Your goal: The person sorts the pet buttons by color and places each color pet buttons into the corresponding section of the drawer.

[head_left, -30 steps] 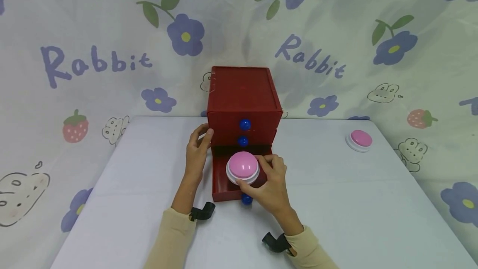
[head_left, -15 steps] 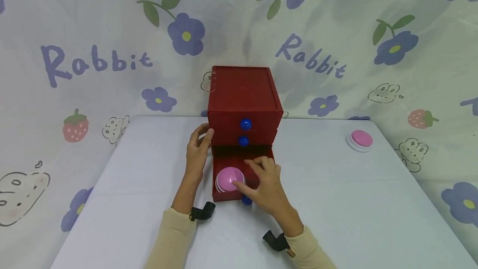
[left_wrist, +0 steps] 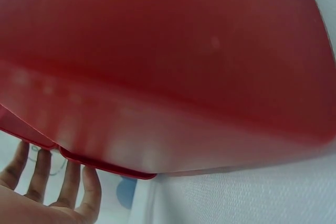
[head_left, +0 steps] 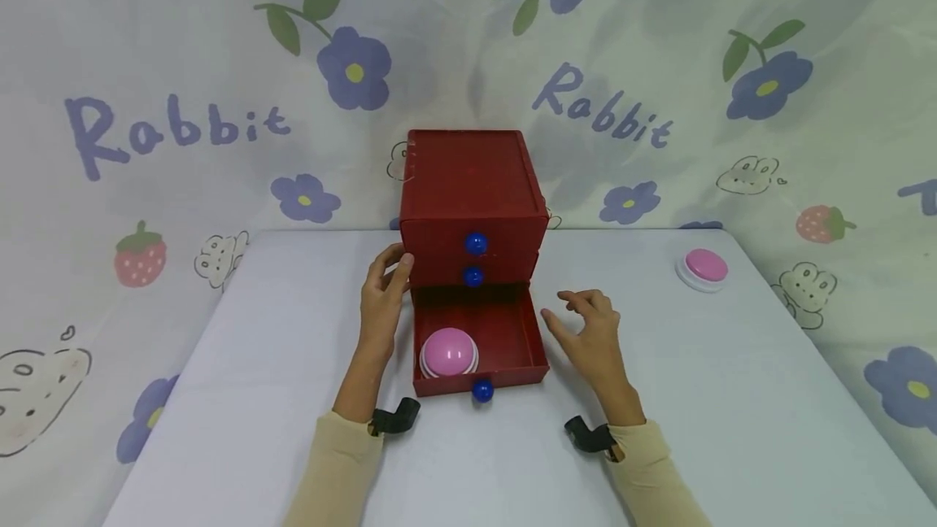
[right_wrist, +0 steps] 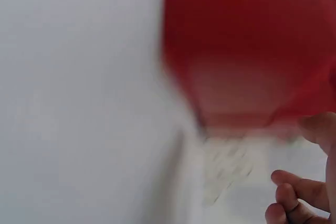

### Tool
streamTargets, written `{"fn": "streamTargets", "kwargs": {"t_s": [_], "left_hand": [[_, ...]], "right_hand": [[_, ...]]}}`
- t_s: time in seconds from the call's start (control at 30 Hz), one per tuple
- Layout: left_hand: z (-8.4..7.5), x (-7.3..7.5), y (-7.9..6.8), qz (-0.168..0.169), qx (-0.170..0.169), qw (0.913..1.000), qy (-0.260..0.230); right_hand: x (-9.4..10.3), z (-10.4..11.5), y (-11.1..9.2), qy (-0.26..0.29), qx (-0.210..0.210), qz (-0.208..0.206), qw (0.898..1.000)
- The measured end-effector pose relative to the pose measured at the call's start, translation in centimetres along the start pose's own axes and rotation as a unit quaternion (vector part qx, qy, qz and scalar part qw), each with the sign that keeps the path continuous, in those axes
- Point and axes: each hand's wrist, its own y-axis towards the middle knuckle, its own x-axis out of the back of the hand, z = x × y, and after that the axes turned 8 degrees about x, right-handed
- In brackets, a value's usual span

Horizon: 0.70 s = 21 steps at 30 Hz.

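A red cabinet of drawers (head_left: pixel 472 177) with blue knobs stands on the table, its bottom drawer (head_left: pixel 516 348) pulled out. Inside that drawer, at the front left, lies a pink push button (head_left: pixel 449 350) with a white base. My left hand (head_left: pixel 381 299) rests against the cabinet's left side; in the left wrist view its fingertips (left_wrist: pixel 89 174) touch the red edge. To the right of the drawer is my right hand (head_left: pixel 594 340), apart from it and holding nothing, thumb and fingers spread.
A second pink push button (head_left: pixel 705 269) with a white base sits at the table's far right. Behind the white table (head_left: pixel 732 413) hangs a patterned cloth (head_left: pixel 220 39). The drawer's front, with its blue knob (head_left: pixel 482 391), juts toward me.
The pink push button was set down in the drawer's front left and let go. My right hand has since moved out to the right. My left hand has stayed by the cabinet.
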Motion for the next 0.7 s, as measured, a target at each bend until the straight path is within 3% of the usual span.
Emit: {"fn": "streamTargets", "kwargs": {"t_s": [0.23,0.47,0.7], "left_hand": [[0.1,0.4,-0.3,-0.005,0.008,0.9999,0.009],[0.0,0.1,-0.2,-0.007,0.007,0.9999,0.008],[-0.3,-0.1,-0.1,-0.008,0.006,0.9999,0.004]], "right_hand": [[1.8,-5.0,-0.6,-0.011,-0.075,-0.087,0.993],[4.5,-9.3,-0.9,-0.048,-0.139,-0.162,0.976],[6.9,-12.2,-0.5,-0.083,-0.168,-0.185,0.965]]}}
